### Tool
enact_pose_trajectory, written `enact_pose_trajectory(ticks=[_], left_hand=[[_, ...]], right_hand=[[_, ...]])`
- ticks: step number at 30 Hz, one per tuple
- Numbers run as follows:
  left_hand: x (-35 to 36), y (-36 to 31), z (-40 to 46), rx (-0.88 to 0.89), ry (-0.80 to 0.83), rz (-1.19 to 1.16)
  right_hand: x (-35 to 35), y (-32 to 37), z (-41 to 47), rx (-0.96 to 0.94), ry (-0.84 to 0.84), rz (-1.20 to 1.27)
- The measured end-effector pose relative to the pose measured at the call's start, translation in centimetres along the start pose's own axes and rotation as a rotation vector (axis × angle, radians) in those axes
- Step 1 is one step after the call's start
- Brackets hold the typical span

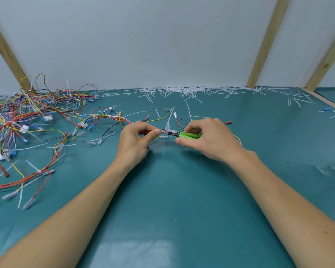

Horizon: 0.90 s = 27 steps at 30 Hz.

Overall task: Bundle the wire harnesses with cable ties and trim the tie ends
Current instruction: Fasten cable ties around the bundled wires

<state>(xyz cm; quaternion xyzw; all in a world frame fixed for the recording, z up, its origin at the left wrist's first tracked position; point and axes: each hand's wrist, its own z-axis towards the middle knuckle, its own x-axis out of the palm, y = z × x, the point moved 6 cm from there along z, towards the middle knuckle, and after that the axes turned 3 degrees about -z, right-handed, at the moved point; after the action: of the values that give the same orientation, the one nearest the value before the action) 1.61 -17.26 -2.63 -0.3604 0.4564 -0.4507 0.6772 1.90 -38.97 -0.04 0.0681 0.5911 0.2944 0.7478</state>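
My left hand (pixel 137 141) pinches a wire harness (pixel 153 118) of red, yellow and black wires at mid-table, thumb and fingers curled round the bundle. A white cable tie (pixel 170 118) stands up from the bundle just right of my thumb. My right hand (pixel 207 138) grips green-handled cutters (pixel 184 134), and their jaws sit at the base of the tie's tail. The harness's loose ends spread out beyond both hands on the teal mat (pixel 172 190).
A large tangle of coloured wire harnesses (pixel 31 120) with white and blue connectors covers the left side. Many trimmed white tie ends (pixel 191 91) lie along the back wall. Wooden posts (pixel 267 43) rise at the back left and right.
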Motion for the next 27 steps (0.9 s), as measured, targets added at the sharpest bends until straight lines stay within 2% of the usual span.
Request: enact_pose_trajectory(ticks=[27], left_hand=[[-0.06, -0.17, -0.02, 0.004, -0.006, -0.015]], right_hand=[[0.59, -0.42, 0.01, 0.064, 0.075, 0.092]])
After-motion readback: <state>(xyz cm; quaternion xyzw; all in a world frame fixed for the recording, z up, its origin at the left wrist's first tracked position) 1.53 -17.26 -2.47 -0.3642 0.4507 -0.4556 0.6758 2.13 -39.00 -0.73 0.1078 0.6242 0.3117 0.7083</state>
